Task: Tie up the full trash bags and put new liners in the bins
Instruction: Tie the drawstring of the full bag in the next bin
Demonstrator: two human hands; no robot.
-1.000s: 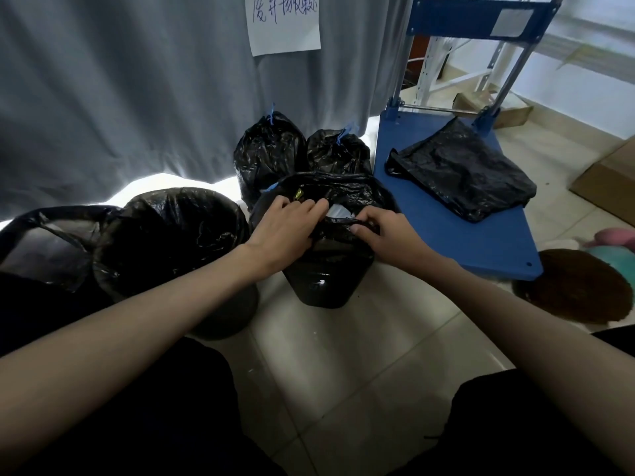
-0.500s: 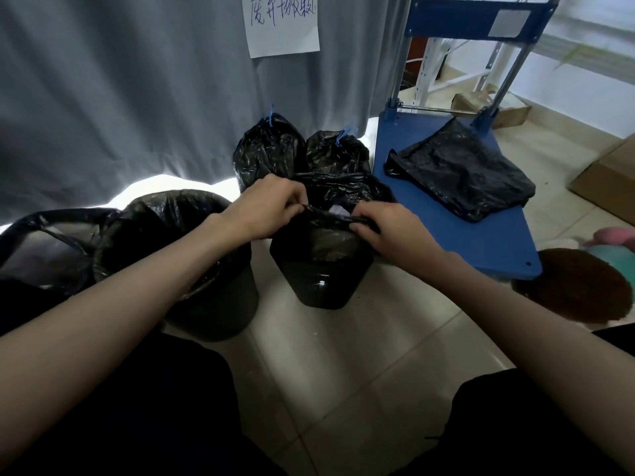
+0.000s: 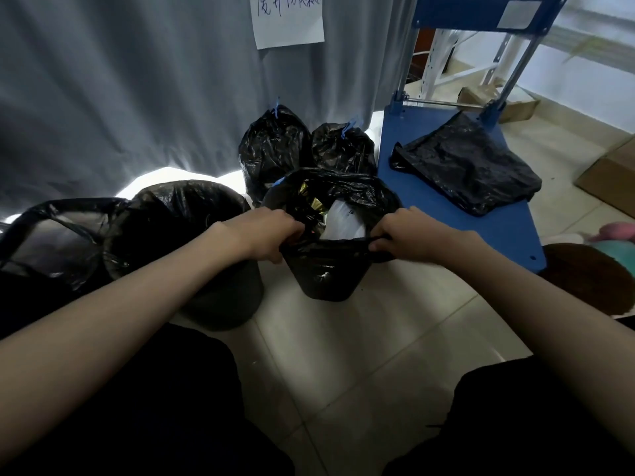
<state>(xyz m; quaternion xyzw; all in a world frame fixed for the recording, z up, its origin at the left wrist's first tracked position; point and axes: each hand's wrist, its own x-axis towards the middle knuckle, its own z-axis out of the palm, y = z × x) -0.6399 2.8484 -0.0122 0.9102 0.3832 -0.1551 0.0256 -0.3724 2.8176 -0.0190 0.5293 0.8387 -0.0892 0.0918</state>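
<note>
Gripping the near rim of the open black trash bag, the left hand curls its fingers round the plastic at the bag's 9 o'clock side, while the right hand pinches the rim at 3 o'clock — the edge is stretched taut between them. The bag sits on the pale tiled floor at the centre of the view, its mouth open, with gold foil and something white showing inside. At 12 o'clock from it, touching or nearly so, stand two tied trash bags, each closed with a blue tie, against a grey curtain that carries a handwritten paper note. At 9 o'clock, just beside the open bag, is a dark bin lined with black plastic, and farther out at 9 o'clock another lined bin shows only in part. At 2 o'clock a blue platform cart holds a flat, crumpled black liner — well apart from both hands.
</note>
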